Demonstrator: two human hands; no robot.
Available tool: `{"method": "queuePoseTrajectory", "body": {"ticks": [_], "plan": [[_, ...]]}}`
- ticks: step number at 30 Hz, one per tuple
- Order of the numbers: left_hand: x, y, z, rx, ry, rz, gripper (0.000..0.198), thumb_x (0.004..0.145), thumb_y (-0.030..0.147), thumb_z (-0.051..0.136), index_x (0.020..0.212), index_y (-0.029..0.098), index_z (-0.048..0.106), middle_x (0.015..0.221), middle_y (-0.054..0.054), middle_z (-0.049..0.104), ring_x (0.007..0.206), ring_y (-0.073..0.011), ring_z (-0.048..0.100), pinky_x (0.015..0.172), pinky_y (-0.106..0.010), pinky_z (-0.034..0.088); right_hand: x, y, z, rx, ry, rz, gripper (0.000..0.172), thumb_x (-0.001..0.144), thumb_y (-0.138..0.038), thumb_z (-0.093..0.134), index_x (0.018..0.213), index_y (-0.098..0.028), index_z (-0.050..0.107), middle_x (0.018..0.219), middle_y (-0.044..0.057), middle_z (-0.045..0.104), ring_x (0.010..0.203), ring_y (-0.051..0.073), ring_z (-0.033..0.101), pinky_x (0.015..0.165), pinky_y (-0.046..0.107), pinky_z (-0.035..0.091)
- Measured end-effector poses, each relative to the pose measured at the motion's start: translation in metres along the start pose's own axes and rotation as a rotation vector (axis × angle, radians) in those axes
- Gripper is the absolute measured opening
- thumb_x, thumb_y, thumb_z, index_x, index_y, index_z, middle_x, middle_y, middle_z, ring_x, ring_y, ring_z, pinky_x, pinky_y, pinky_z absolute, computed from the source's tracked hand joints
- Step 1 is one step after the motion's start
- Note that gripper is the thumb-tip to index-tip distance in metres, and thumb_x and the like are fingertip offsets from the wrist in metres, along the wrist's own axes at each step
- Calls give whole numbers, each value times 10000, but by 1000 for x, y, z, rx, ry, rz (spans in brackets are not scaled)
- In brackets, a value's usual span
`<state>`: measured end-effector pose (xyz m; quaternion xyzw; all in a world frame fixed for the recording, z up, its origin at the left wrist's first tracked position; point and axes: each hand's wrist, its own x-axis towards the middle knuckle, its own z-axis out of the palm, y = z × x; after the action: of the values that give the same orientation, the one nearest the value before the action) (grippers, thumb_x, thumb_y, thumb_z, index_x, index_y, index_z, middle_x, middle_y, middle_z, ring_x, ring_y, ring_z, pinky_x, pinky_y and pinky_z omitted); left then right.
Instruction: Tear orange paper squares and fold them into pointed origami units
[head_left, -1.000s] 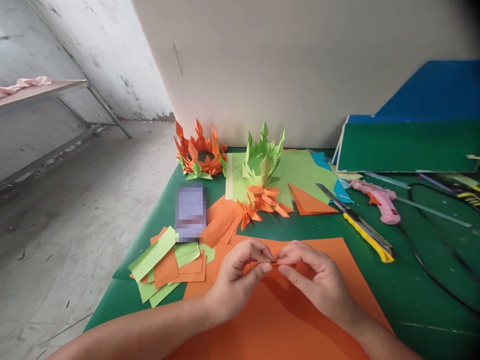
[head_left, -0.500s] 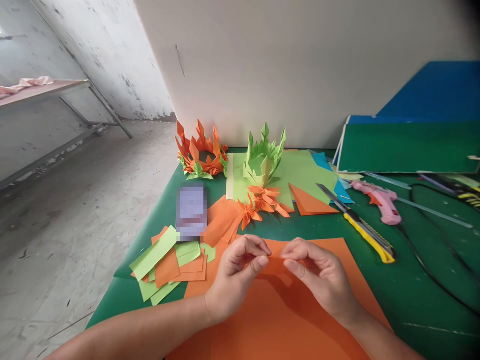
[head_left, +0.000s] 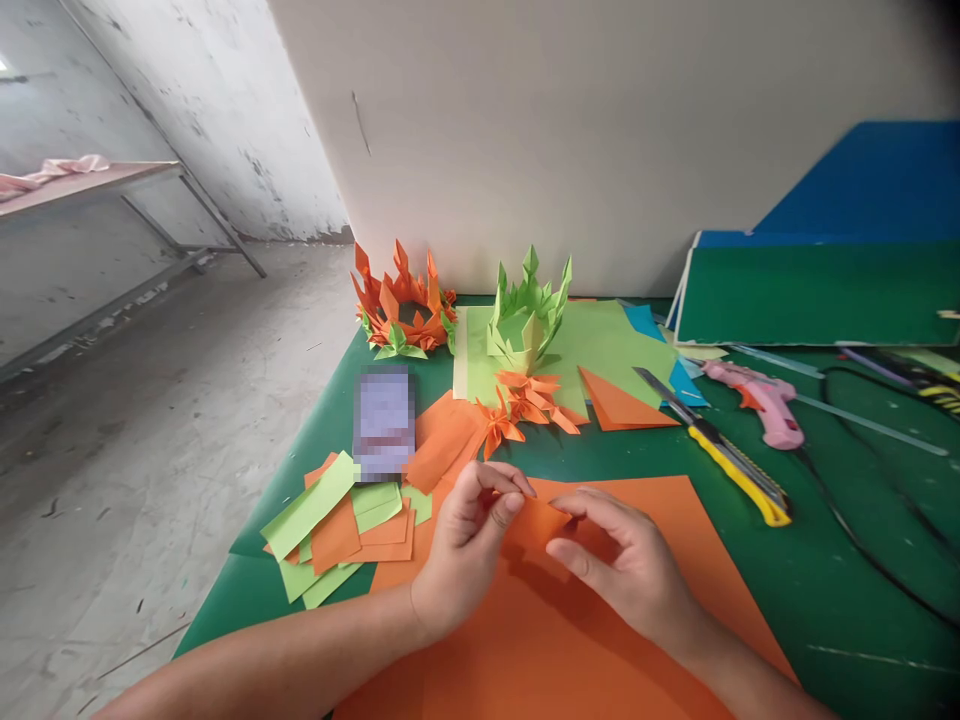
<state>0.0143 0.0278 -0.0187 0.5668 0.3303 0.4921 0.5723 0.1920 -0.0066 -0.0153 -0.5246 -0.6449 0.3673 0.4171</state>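
Note:
My left hand (head_left: 465, 555) and my right hand (head_left: 626, 570) meet over a large orange paper sheet (head_left: 562, 640) on the green table (head_left: 862, 600). Both pinch a small folded orange paper piece (head_left: 541, 522) between thumb and fingers, each at one end. The fingers are closed on it, and the piece is lifted a little off the sheet.
A pile of orange and green paper strips (head_left: 337, 525) lies at the left. Behind are a blurred card (head_left: 383, 420), small orange folded flowers (head_left: 525, 405), an orange paper crown (head_left: 401, 300) and a green paper crown (head_left: 527, 310). A yellow utility knife (head_left: 720, 450) and pink glue gun (head_left: 757, 400) lie right.
Both hands have dropped slightly toward the sheet and the orange piece has unfolded wider between the fingertips. Nothing else on the table has moved.

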Motion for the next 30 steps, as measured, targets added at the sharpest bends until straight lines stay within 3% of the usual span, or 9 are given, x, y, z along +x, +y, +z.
{"method": "queuePoseTrajectory", "body": {"ticks": [3,7,13,17,20,23,25,27,30], "plan": [[-2,-2,-1,92,-41,31,114,980,203,483,876,230,522,950,-14,582,918,-135,552,846,-279,450,0,-1,2,-57,-85,-9,164,866,-384,650,858,-220,663,777,36,666,740,193,628,673,286,519],[-6,-4,-2,240,-74,115,119,984,167,443,898,226,500,911,-16,566,868,-136,543,791,-274,452,0,-3,4,-139,-98,32,338,919,-351,549,615,-213,495,571,-15,494,557,145,500,520,263,417],[-6,-4,-3,299,-106,161,138,983,159,412,880,220,480,839,-8,526,786,-132,499,731,-265,440,-1,-5,6,-86,-168,74,370,915,-390,540,605,-202,469,582,-14,486,570,143,501,544,270,410],[-2,-1,0,197,-49,-17,149,978,256,456,834,218,465,824,4,496,764,-127,473,680,-243,435,-3,-4,5,125,-254,188,364,937,-456,510,711,-177,571,671,14,567,638,151,541,581,262,439],[0,5,5,-35,57,-342,217,957,416,486,861,234,417,844,29,455,625,-87,421,471,-177,351,-5,-4,5,261,-311,162,308,868,-487,621,881,-181,587,772,12,591,687,145,541,622,249,455],[-3,13,12,-155,108,-563,291,937,511,487,876,245,384,797,50,419,615,-75,427,465,-140,341,-6,-6,7,199,-312,98,295,819,-417,701,975,-191,593,797,7,601,683,136,527,624,239,449],[-8,15,15,-158,99,-574,327,926,546,486,867,242,384,805,46,410,635,-81,438,473,-146,365,-6,-8,8,147,-304,68,275,859,-365,661,1070,-201,596,852,20,632,693,139,540,626,238,454],[-13,12,16,-113,95,-492,329,929,554,476,874,237,405,824,37,402,655,-89,425,483,-158,381,-5,-12,9,129,-309,34,275,892,-331,616,1141,-216,586,890,28,652,712,147,561,638,241,466],[-18,5,14,-44,76,-387,294,971,523,408,902,238,424,833,29,399,655,-95,389,538,-184,405,-4,-16,8,123,-324,-11,172,934,-286,539,1076,-217,608,857,23,655,723,155,583,667,245,477]]}}
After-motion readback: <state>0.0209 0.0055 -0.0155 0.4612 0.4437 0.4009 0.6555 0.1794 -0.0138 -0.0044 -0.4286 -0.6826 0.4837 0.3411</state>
